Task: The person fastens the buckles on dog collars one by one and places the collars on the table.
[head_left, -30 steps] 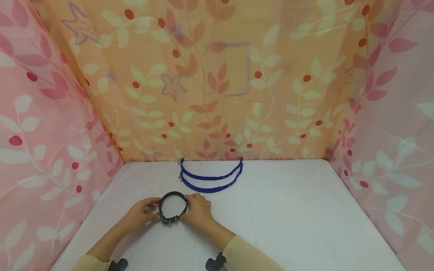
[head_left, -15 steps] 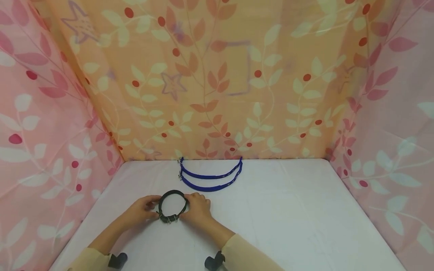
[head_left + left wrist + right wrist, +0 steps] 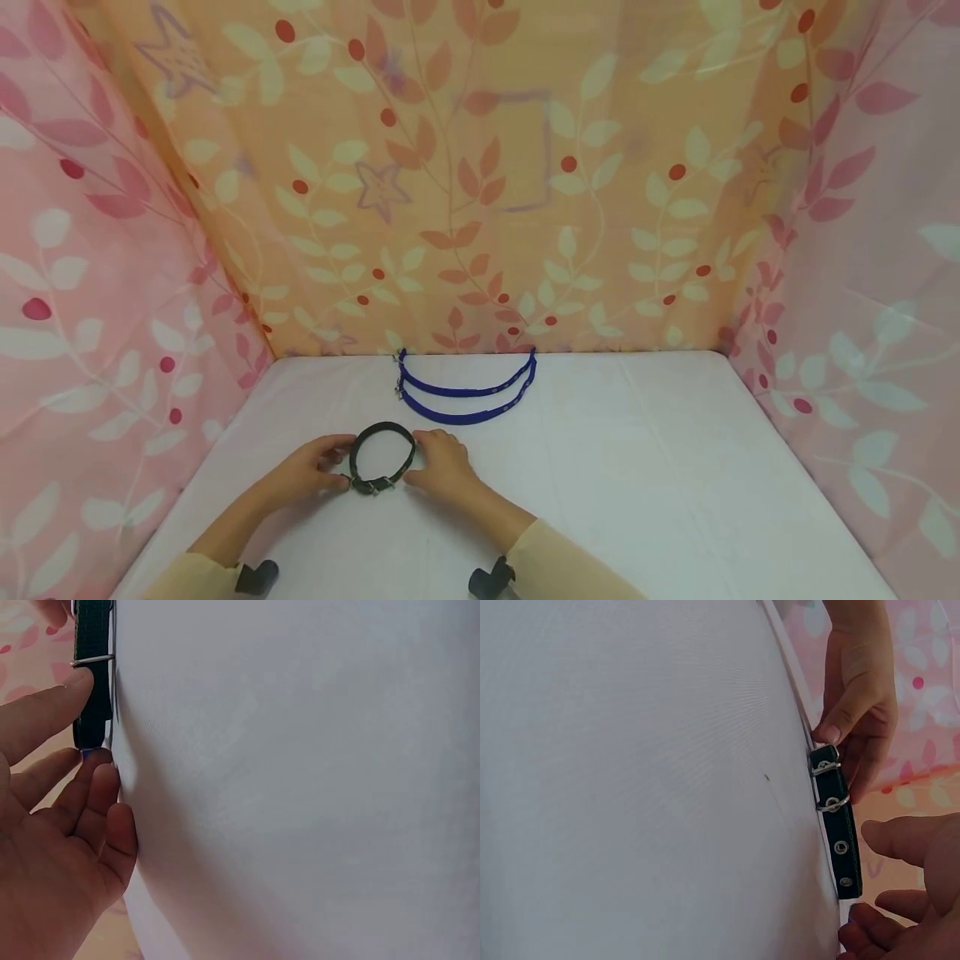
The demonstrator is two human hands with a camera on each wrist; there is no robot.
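Dark green webbing, and off came the right thumb! A moment earlier the right hand (image 3: 446,468) had pressed on the collar (image 3: 838,827); then a slim gap showed between its thumb (image 3: 900,836) and the band, fingers relaxed, grip let go, though the fingertips sat so close that I couldn't swear they were clear of it. Across the loop the left hand (image 3: 306,473) had stayed put, thumb against the band, fingertips at its far-left curve, a light hold by the look of it. What did that mean for the work? To my eye the steadying had passed to the left side, and the loop seemed to keep its round shape well enough.

And where was the collar? On the white cloth (image 3: 637,467), left of centre, between the two hands, its band standing on edge, metal fittings (image 3: 832,805) on the side nearest the person and eyelets (image 3: 841,847) showing along the strap. Beyond it, near the far edge, lay two blue straps (image 3: 457,419), bowed towards the collar and apart from it. Containers? None that I could spot, no tray, no box; only that ring enclosed anything, and all it circled was a patch of cloth
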